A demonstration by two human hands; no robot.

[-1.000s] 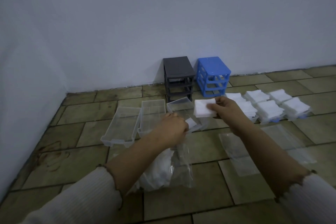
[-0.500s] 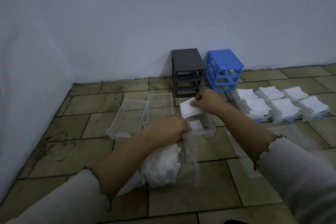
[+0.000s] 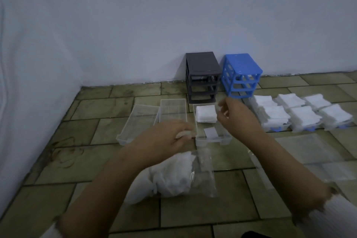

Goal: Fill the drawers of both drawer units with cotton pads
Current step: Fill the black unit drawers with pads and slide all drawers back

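Note:
A dark grey drawer unit (image 3: 202, 77) and a blue drawer unit (image 3: 241, 75) stand empty against the back wall. Three clear drawers lie on the floor in front of them. The left drawer (image 3: 139, 121) and middle drawer (image 3: 172, 110) hold nothing. The right drawer (image 3: 212, 140) holds a stack of cotton pads (image 3: 205, 114) and one loose pad (image 3: 210, 132). My left hand (image 3: 170, 137) grips the mouth of a clear bag of cotton pads (image 3: 173, 176). My right hand (image 3: 235, 116) hovers beside the stack, fingers loosely curled, nothing plainly held.
Several drawers heaped with cotton pads (image 3: 301, 116) stand in rows to the right of the blue unit. Flat clear plastic bags (image 3: 309, 150) lie on the tiles at the right. A wall closes the left side and the back.
My right hand carried a stack of pads leftward, set it down in the right clear drawer and let go. My left hand kept hold of the bag.

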